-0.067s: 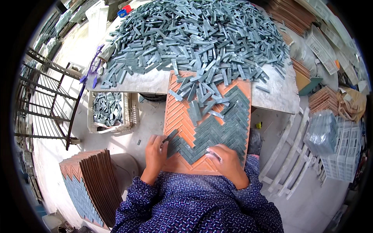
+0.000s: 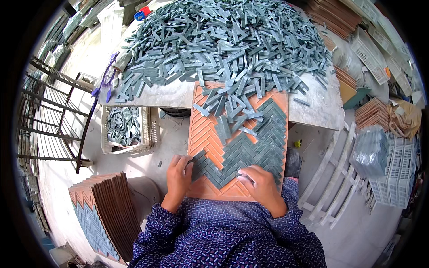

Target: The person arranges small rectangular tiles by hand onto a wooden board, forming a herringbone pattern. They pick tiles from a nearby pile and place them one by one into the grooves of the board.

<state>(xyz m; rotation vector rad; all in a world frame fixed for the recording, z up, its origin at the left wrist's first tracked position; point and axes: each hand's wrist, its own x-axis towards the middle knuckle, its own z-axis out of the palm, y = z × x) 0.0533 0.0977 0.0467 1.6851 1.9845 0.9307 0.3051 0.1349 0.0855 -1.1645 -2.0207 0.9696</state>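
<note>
An orange template board [image 2: 204,134] with herringbone grooves lies before me, its far end on the table and its near end by my lap. Dark green stone strip tiles [image 2: 257,154] fill the right side and lower middle of its grooves. My left hand [image 2: 178,176] is closed at the board's left edge, fingertips on the outer end of a strip tile [image 2: 199,156]. On the lower right of the board rests my right hand [image 2: 261,185], thumb and fingers curled together by the laid tiles. Whatever it pinches is hidden. Loose strips [image 2: 228,120] lie across the board's upper middle.
A large heap of loose strips [image 2: 223,44] covers the table [image 2: 170,96]. A white crate of strips [image 2: 145,145] stands below at left, near a metal rack [image 2: 80,138]. Stacked boards [image 2: 114,210] stand at lower left. A pale wooden frame [image 2: 328,178] leans at right.
The strip tile at my left fingertips was tilted up and now lies flatter against the laid tiles. My right hand has hardly moved.
</note>
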